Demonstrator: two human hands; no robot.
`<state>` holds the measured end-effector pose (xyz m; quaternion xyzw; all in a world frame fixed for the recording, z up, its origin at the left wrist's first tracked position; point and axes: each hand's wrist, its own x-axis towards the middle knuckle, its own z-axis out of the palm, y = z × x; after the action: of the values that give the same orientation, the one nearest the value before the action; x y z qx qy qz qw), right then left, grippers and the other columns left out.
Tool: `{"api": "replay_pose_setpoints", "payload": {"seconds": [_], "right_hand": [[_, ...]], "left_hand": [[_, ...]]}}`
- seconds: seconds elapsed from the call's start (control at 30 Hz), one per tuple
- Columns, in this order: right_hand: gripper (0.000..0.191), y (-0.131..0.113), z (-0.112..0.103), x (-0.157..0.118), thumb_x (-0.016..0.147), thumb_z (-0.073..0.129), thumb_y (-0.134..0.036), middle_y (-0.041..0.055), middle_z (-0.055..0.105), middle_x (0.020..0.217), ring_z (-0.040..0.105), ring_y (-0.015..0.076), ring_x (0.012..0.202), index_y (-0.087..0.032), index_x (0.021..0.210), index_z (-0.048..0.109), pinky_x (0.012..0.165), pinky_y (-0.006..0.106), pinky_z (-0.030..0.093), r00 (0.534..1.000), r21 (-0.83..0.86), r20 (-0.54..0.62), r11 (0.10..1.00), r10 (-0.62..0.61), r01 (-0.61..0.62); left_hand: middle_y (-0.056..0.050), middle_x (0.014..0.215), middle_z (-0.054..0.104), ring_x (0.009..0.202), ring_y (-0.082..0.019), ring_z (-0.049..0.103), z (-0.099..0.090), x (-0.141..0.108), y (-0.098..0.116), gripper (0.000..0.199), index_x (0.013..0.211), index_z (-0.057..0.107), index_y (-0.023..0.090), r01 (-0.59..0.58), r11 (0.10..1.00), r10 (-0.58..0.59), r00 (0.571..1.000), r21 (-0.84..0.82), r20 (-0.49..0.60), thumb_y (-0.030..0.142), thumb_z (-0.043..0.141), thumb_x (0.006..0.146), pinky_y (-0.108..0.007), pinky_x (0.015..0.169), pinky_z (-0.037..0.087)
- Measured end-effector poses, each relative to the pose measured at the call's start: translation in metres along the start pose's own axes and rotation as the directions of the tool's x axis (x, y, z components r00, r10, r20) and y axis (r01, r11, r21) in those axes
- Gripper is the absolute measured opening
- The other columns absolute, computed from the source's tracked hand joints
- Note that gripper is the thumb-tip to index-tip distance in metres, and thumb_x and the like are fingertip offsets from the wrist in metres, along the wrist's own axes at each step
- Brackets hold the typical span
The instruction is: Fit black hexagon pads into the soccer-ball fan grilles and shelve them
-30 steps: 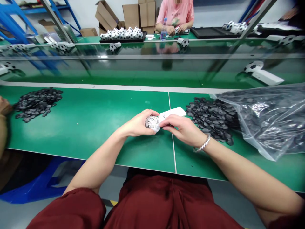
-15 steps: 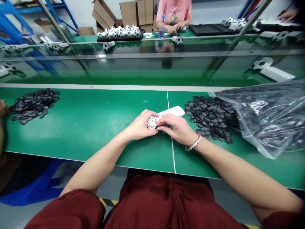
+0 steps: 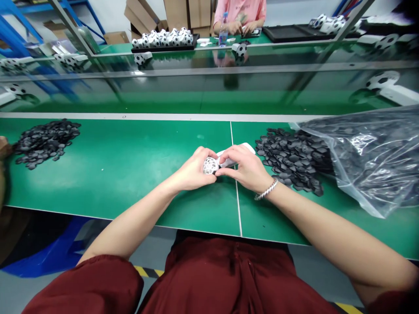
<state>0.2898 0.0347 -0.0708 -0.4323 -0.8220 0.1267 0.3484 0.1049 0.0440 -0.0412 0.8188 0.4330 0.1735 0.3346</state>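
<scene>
A white ball-shaped piece with a handle [image 3: 210, 165] is held over the green table, its round end patterned with open cells. My left hand [image 3: 195, 171] is wrapped round the left side of the ball. From the right, my right hand [image 3: 248, 169] has its thumb and index finger at the ball's edge, beside the handle. The white handle points to the upper right, partly hidden behind my right hand. Whether those fingertips pinch a small part cannot be made out. A pile of black pieces [image 3: 291, 157] lies right of my right hand.
Another pile of black pieces [image 3: 49, 141] lies at the far left. A clear plastic bag of black pieces [image 3: 376, 157] rests at the right. Beyond the table's ledge [image 3: 157, 117] run a belt with ball-shaped items [image 3: 386, 83] and a bench where a person [image 3: 240, 17] sits.
My right thumb and index finger have spread slightly apart beside the ball, and the hand covers more of the handle. The ball-shaped item on the belt at the right has shifted right.
</scene>
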Motion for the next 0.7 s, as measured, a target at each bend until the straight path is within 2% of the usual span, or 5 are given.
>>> {"api": "replay_pose_setpoints", "payload": {"seconds": [0.27,0.4,0.53,0.7], "right_hand": [[0.024,0.000,0.002,0.008,0.077,0.062,-0.043,0.0017,0.061,0.080,0.051,0.0167,0.076,-0.019,0.074,0.056,0.070,0.030,0.037,1.000,-0.043,0.015,0.999,-0.023,0.024],[0.018,0.000,-0.010,-0.006,0.078,0.063,-0.036,0.0033,0.061,0.086,0.054,0.0175,0.084,-0.020,0.082,0.057,0.074,0.031,0.042,0.998,0.066,-0.003,0.996,-0.056,0.056],[0.011,0.006,-0.031,-0.026,0.079,0.062,-0.029,0.0051,0.061,0.089,0.056,0.0176,0.085,-0.020,0.083,0.058,0.069,0.030,0.047,0.992,0.057,-0.123,0.998,0.008,-0.001],[0.005,0.010,-0.045,-0.036,0.079,0.062,-0.024,0.0046,0.063,0.084,0.059,0.0176,0.080,-0.020,0.078,0.059,0.066,0.031,0.048,0.944,-0.038,-0.330,0.999,-0.014,0.001]], "left_hand": [[-0.005,0.100,0.050,0.095,-0.021,0.050,-0.005,0.004,-0.006,0.040,0.100,0.050,0.017,-0.011,0.999,0.011,1.000,-0.037,-0.004,0.020,0.064,0.063,-0.035,0.084,0.042],[-0.007,0.112,0.049,0.102,-0.024,0.049,-0.011,0.004,-0.013,0.059,0.113,0.046,0.017,-0.024,0.996,0.028,0.999,-0.084,0.047,0.024,0.070,0.059,-0.039,0.089,0.040],[-0.011,0.125,0.042,0.113,-0.027,0.043,-0.016,0.004,-0.017,0.082,0.127,0.037,0.017,-0.020,0.998,0.026,0.994,-0.055,0.107,0.021,0.073,0.054,-0.043,0.097,0.036],[-0.011,0.130,0.038,0.119,-0.026,0.039,-0.025,0.005,-0.021,0.085,0.132,0.034,0.017,0.025,0.998,-0.015,0.988,-0.063,0.151,0.019,0.071,0.055,-0.042,0.101,0.033]]}}
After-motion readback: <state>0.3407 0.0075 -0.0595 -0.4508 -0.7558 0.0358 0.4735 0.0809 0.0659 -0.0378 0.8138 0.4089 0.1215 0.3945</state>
